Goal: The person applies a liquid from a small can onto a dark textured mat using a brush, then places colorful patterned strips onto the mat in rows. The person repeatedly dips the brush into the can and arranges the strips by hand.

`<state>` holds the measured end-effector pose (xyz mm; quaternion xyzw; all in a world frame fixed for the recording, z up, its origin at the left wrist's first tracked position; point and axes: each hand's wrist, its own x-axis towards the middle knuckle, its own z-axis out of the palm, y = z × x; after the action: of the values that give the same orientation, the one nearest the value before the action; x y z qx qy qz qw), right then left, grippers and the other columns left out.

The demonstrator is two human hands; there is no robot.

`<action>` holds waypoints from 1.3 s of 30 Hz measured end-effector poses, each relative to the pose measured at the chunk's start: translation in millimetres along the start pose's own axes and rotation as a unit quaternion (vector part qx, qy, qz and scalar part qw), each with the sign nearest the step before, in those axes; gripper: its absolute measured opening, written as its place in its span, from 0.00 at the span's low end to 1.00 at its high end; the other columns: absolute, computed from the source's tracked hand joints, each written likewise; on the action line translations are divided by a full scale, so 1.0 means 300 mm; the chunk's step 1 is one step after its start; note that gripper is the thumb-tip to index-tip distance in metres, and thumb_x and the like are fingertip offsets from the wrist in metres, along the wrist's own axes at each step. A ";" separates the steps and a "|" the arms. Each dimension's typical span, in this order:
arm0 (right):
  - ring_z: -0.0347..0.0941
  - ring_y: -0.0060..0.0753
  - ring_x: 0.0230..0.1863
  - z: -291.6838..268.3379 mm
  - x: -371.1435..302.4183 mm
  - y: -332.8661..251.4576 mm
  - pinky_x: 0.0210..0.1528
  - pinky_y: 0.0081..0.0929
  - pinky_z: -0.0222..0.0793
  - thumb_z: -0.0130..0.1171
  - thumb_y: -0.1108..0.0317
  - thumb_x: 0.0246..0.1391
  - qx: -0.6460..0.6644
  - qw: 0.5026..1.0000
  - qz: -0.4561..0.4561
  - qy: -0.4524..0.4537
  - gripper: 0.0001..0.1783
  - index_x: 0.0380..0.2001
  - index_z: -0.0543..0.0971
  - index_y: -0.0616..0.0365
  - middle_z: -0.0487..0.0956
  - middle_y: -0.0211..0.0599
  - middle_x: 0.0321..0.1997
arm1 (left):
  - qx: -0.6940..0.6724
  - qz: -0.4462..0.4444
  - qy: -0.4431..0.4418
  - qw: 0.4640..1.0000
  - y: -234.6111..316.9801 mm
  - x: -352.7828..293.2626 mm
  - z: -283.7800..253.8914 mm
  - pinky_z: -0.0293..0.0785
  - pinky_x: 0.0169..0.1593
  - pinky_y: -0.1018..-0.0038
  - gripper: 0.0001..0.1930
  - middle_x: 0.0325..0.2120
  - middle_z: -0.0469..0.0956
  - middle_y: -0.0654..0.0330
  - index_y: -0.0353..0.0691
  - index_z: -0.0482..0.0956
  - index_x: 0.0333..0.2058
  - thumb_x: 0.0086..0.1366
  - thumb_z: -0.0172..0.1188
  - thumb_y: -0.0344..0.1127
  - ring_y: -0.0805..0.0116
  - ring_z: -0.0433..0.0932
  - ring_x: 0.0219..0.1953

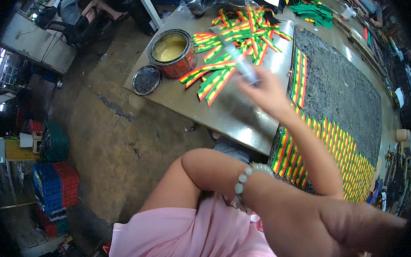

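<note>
My right hand [266, 92] is closed around a blurred, pale-handled tool [246, 70] with a long, light, thin front part; its exact kind is smeared by motion. It is over the metal table, beside a loose heap of red, yellow and green patterned strips [241, 36]. An open can [190, 64] of yellowish paste stands left of the heap. My left hand [350, 227], with a beaded bracelet [241, 180] at the wrist, is raised close at the lower right, its fingers dark and blurred. Under my right forearm, similar strips [340, 160] lie in close rows on a dark speckled board [340, 80].
A round dark lid [146, 80] lies by the can at the corner of the metal table [234, 116]. Black plastic [204, 1] and green strips [311, 13] are farther back. Stacked crates [54, 185] stand at the left. A person [74, 7] sits at the far left.
</note>
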<state>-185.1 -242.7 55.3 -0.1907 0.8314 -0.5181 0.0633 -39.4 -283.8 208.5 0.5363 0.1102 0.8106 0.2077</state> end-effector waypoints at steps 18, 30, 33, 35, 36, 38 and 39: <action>0.78 0.43 0.22 0.594 0.222 -0.236 0.21 0.40 0.76 0.53 0.71 0.49 -0.278 0.905 -0.321 0.003 0.07 0.30 0.74 0.64 0.73 0.48 0.30 | -0.047 0.069 0.003 0.996 0.013 -0.065 0.005 0.71 0.37 0.77 0.13 0.34 0.79 0.57 0.33 0.73 0.44 0.64 0.54 0.35 0.70 0.77 0.35; 0.79 0.37 0.23 0.187 0.494 -0.094 0.31 0.33 0.73 0.67 0.53 0.46 -0.045 0.996 -0.007 0.079 0.19 0.28 0.84 0.62 0.80 0.44 0.19 | -0.042 0.079 -0.007 0.996 -0.017 -0.036 -0.017 0.71 0.36 0.76 0.13 0.33 0.79 0.57 0.34 0.74 0.44 0.64 0.55 0.34 0.68 0.77 0.34; 0.79 0.42 0.23 0.216 0.506 -0.069 0.32 0.35 0.73 0.68 0.53 0.44 -0.063 0.993 -0.028 0.091 0.20 0.25 0.83 0.63 0.79 0.47 0.19 | -0.042 0.078 -0.008 0.996 -0.040 -0.022 -0.031 0.72 0.36 0.76 0.13 0.33 0.79 0.57 0.34 0.74 0.44 0.64 0.55 0.34 0.68 0.77 0.33; 0.79 0.45 0.23 0.231 0.513 -0.067 0.33 0.36 0.74 0.69 0.53 0.43 -0.086 0.988 -0.059 0.111 0.21 0.21 0.82 0.64 0.79 0.48 0.19 | -0.041 0.078 -0.011 0.996 -0.052 -0.017 -0.035 0.72 0.35 0.76 0.13 0.33 0.79 0.57 0.34 0.74 0.44 0.63 0.55 0.34 0.68 0.77 0.33; 0.78 0.32 0.22 0.236 0.516 -0.070 0.29 0.31 0.72 0.68 0.51 0.45 -0.104 0.988 -0.046 0.102 0.22 0.26 0.83 0.63 0.80 0.41 0.20 | -0.045 0.077 -0.014 0.996 -0.059 -0.010 -0.034 0.72 0.35 0.76 0.12 0.33 0.79 0.57 0.34 0.74 0.44 0.63 0.55 0.34 0.68 0.77 0.33; 0.78 0.35 0.23 0.244 0.515 -0.083 0.30 0.32 0.72 0.68 0.49 0.46 -0.098 0.988 -0.036 0.113 0.23 0.25 0.82 0.63 0.81 0.42 0.21 | -0.043 0.077 -0.015 0.996 -0.069 -0.006 -0.037 0.72 0.35 0.75 0.12 0.33 0.79 0.57 0.34 0.74 0.43 0.63 0.55 0.34 0.67 0.77 0.33; 0.78 0.36 0.23 0.247 0.510 -0.090 0.30 0.33 0.72 0.66 0.49 0.48 -0.099 0.986 -0.049 0.126 0.23 0.27 0.81 0.63 0.80 0.43 0.21 | -0.042 0.079 -0.017 0.996 -0.076 -0.001 -0.039 0.72 0.35 0.75 0.12 0.33 0.79 0.57 0.34 0.74 0.43 0.63 0.55 0.33 0.67 0.77 0.33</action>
<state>-296.7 -373.9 59.7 -0.1693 0.8697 -0.4555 -0.0868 -45.0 -263.2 194.3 0.5477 0.0303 0.8192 0.1675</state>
